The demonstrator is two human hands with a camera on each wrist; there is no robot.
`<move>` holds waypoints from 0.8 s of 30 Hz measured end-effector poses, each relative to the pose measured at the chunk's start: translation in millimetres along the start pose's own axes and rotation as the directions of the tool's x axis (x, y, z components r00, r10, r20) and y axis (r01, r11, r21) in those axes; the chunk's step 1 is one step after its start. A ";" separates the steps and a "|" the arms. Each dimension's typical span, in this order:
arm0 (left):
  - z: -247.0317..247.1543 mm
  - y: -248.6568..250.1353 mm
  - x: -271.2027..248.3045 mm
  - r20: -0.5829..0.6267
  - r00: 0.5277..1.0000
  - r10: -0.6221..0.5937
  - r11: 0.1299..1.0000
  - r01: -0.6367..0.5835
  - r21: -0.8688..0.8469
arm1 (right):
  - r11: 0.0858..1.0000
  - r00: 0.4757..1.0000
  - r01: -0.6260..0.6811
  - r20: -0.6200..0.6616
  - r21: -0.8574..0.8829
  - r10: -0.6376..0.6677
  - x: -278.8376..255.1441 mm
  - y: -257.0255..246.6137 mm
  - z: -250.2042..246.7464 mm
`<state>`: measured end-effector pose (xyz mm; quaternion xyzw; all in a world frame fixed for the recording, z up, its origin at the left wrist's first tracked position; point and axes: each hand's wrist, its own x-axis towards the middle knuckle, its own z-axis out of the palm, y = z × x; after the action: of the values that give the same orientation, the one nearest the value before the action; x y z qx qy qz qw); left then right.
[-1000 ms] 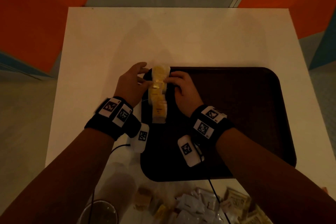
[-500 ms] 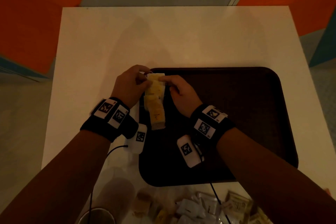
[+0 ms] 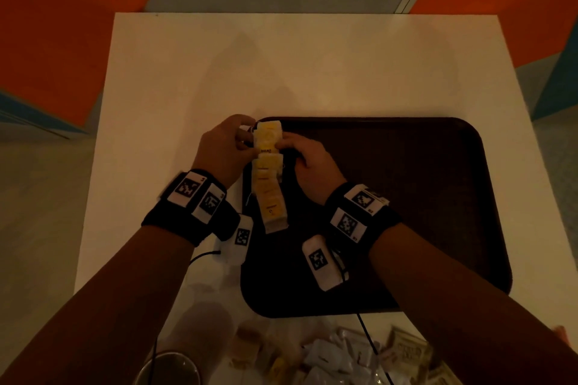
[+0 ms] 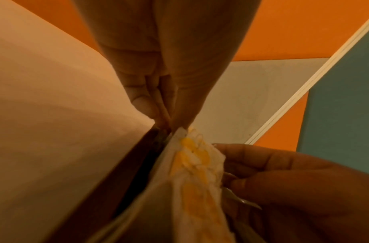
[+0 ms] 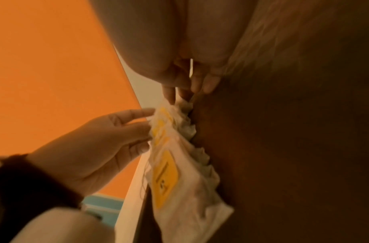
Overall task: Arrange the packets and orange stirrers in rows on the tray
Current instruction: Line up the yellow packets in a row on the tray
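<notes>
Both hands pinch the far end of a row of yellow packets (image 3: 268, 175): the left hand (image 3: 222, 151) with curled fingers from the left, the right hand (image 3: 308, 162) from the right. The overlapping row runs along the left edge of the dark tray (image 3: 438, 184), starting at its far left corner. The tray lies on the white table (image 3: 281, 66). Loose packets (image 3: 331, 359) are heaped at the table's near edge, beside a metal cup (image 3: 169, 369).

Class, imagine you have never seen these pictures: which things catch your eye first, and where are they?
A bright row of yellow packets lies along the left edge of the dark tray, with the left hand and the right hand on either side of its far end. Loose packets are heaped at the table's near edge.
</notes>
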<state>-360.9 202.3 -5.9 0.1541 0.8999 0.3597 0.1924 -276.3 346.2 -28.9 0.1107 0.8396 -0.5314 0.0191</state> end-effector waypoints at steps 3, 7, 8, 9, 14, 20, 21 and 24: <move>1.5 -3.0 1.8 -0.024 0.999 -0.026 0.999 0.026 -0.019 | 1.000 1.000 -0.020 0.004 -0.013 0.020 -1.0 -1.8 2.9; -5.8 -5.4 4.6 0.022 0.999 -0.045 0.994 0.047 -0.104 | 0.997 0.998 -0.059 0.023 0.051 0.058 -0.5 -4.2 3.3; -7.9 -5.4 5.3 0.033 0.998 -0.044 0.992 0.048 -0.113 | 0.996 0.997 -0.071 0.044 0.055 0.069 0.6 -4.5 2.6; -9.0 -5.5 6.3 0.044 0.998 -0.042 0.992 0.046 -0.115 | 0.995 0.994 -0.087 0.063 0.055 0.084 1.4 -6.5 1.1; -5.2 -2.2 11.2 0.018 0.999 -0.046 0.994 0.048 -0.095 | 0.998 0.995 -0.070 -0.078 0.002 0.070 0.5 -10.9 0.0; 1.9 0.7 12.2 -0.056 0.998 -0.022 0.998 0.019 -0.055 | 0.981 0.985 -0.173 -0.008 0.082 0.175 0.0 -3.3 5.1; 2.2 1.1 11.7 -0.060 0.998 -0.019 0.999 0.017 -0.046 | 0.985 0.987 -0.162 -0.003 0.066 0.162 -0.4 -5.3 4.4; 1.2 1.5 9.9 -0.074 0.997 -0.015 1.000 0.014 -0.010 | 0.992 0.989 -0.121 -0.081 0.022 0.123 0.5 -8.4 1.3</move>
<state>-368.8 208.2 -8.0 0.1332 0.9059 0.3679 0.1620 -278.6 341.6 -22.1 0.1839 0.8268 -0.5314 0.0160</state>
